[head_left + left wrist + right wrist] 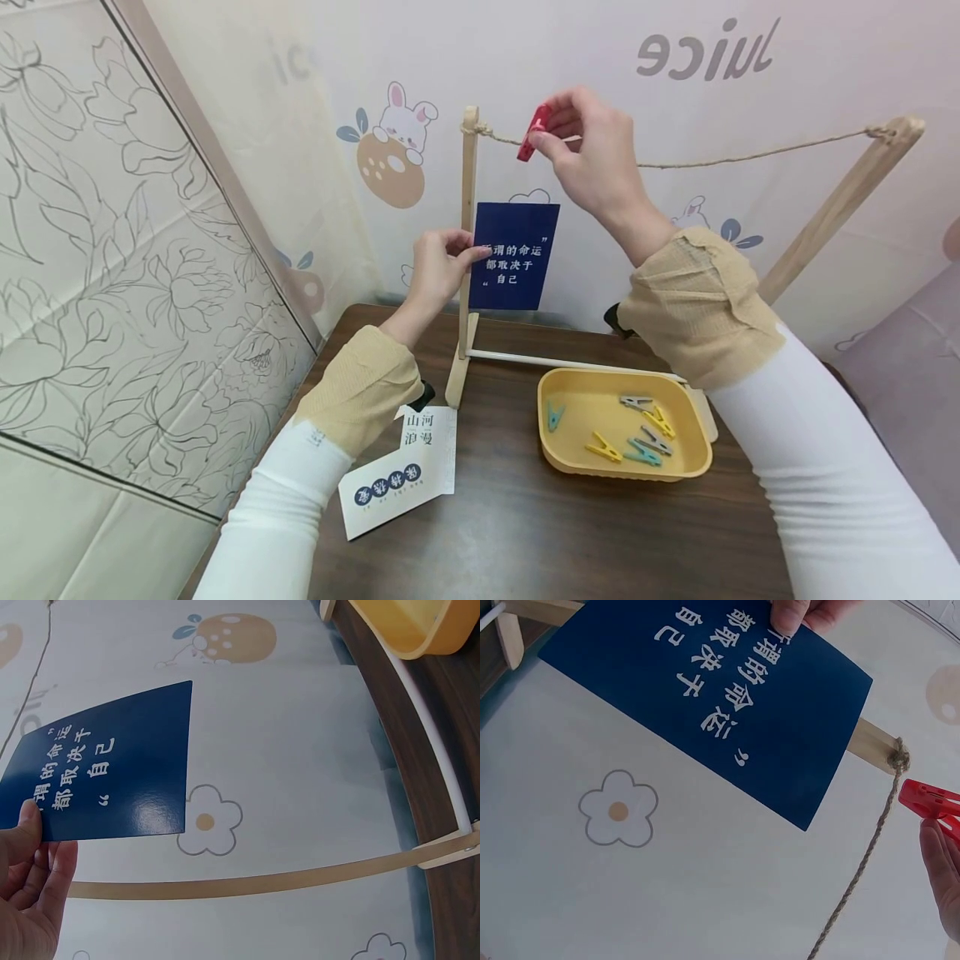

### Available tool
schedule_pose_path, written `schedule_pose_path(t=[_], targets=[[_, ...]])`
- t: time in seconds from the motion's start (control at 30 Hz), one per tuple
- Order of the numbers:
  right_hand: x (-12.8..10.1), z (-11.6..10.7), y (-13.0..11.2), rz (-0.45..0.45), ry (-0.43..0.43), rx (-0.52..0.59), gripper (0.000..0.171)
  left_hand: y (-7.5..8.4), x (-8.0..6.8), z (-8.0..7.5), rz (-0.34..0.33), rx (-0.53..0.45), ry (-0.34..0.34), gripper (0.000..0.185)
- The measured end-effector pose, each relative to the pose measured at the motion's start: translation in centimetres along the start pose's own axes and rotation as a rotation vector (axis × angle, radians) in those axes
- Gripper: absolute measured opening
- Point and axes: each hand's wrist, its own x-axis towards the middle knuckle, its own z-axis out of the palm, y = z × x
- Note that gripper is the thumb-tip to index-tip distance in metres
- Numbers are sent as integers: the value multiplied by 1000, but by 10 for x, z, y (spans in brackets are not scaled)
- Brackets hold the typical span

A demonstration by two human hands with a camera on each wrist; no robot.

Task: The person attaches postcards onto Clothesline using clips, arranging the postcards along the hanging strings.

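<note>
Only the head view takes in the whole setup: a wooden rack [468,250] standing on the dark bench [525,517], a twine line [712,158] strung between its two posts, a yellow tray [551,450] of small pegs [637,429] at 5 o'clock from the near post, and two printed cards [397,483] lying flat at 7 o'clock from it. The wrist views lose the tray's contents and the flat cards but bring the main things close.

The left hand [438,267] pinches the left edge of a blue card [516,254] with white characters, held upright behind the near post; in the left wrist view the thumb [26,825] lies on the card's lower corner. The right hand [592,158] pinches a red peg [531,133] at the twine, just at 3 o'clock from the knot on the post top. The card hangs at 6 to 7 o'clock below that peg, clearly apart from it.

In the right wrist view the peg [930,801] sits just beside the twine [870,847]; whether its jaws are round the twine cannot be told. Most of the right hand is cut off there, and the left hand shows only as fingertips [795,613] at the top edge. The post hides part of the card's left side in the head view.
</note>
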Motion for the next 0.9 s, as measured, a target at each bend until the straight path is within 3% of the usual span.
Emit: schedule_pose_path(t=[0.33,0.9], targets=[[12,-2,-2,19,30,3,27,8,12,-5,41,-5,24,18],[26,-1,-1,44,7,43,25,18,35,-16,44,-4,14,18]])
